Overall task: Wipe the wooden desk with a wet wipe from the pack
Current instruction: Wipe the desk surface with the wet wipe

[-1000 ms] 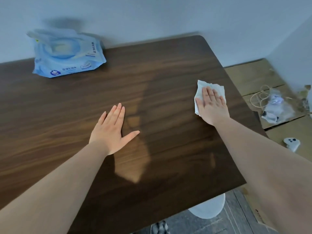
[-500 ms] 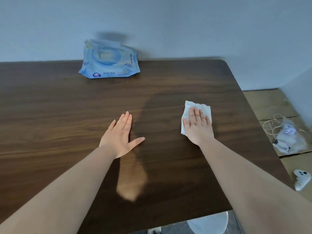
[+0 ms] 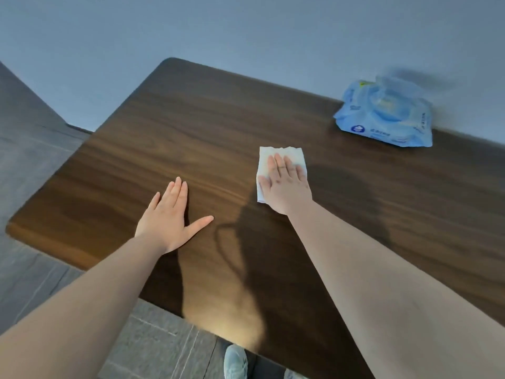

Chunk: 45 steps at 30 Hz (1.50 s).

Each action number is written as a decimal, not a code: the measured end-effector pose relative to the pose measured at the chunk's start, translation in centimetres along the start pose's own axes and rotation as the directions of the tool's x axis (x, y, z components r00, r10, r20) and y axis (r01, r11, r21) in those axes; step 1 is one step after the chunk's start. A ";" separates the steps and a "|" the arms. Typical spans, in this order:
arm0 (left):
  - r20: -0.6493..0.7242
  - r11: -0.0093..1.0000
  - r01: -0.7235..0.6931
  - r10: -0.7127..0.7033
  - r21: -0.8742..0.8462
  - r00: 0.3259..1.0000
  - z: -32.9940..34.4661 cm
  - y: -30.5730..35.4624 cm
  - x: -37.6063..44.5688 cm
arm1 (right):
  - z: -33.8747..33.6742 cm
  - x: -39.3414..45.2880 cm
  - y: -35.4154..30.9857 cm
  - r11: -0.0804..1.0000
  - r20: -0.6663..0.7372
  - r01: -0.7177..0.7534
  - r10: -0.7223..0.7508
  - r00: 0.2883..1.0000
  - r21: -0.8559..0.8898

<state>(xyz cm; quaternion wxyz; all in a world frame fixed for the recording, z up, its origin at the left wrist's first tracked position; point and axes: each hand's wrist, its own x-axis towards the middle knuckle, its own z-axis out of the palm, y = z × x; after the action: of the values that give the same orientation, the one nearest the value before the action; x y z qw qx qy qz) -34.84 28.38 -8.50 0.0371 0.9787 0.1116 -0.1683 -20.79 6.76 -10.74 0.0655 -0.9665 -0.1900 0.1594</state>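
Your right hand lies flat, palm down, on the wet wipe, pressing it onto the wooden desk. The fingers are straight and close together, not curled or pinching; nothing is clamped, the wipe is just pinned under the palm and fingers. The wipe is white and folded into a rough rectangle. It sticks out past your fingertips on the far side and past the thumb side of the hand, down to a corner near the wrist. The little-finger side reaches about to the wipe's right edge.

Your left hand is flat on bare wood, palm down, well apart from the wipe. Four fingers are together, the thumb is splayed out toward the right hand. It holds nothing.

The wipe sits roughly mid-desk, nearer the far edge than the near one. The pack, a blue soft pack, lies on the desk at the far right, against the wall, well apart from both hands. Its top flap area is blurred; can't tell if it's open or sealed.

The desk's left end with rounded corners is in view, over grey floor tiles. A light-coloured shoe shows below the near edge. Hand and arm shadows fall on the wood between your forearms.
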 end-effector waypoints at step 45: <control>-0.036 0.991 -0.121 0.119 -0.049 0.992 1.0 5.0 -4.2 | 2.7 -9.5 -1.3 1.000 0.010 0.005 -0.005 1.000 -0.005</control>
<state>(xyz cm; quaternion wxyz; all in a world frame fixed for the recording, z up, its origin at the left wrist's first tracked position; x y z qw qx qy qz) -37.86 22.54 -7.89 0.0703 0.9850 0.0573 -0.1465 -30.47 4.45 -10.36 0.0626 -0.9654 -0.1931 0.1635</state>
